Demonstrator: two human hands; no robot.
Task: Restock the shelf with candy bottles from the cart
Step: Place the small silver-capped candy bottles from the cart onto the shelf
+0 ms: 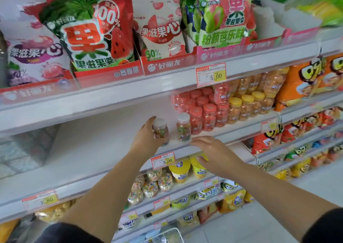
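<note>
Placement step: the grip of the left hand (146, 137) grasps a bottle (161, 131), seemingly resting on the shelf (92, 142) just beside a second bottle (183, 127); right hand (213, 150) hovers released. Next: align, let go, fetch another.

At centre frame, a candy bottle (161, 131) of clear, glossy plastic with a frosted cap; beneath it a smooth, matt white shelf (89, 150). At upper left, shiny film snack bags (89, 33) in printed cardboard trays (109, 72); right of centre, a paper price tag (210, 74).

white shelf (104, 150), candy bottles (202, 113) standing right
</note>
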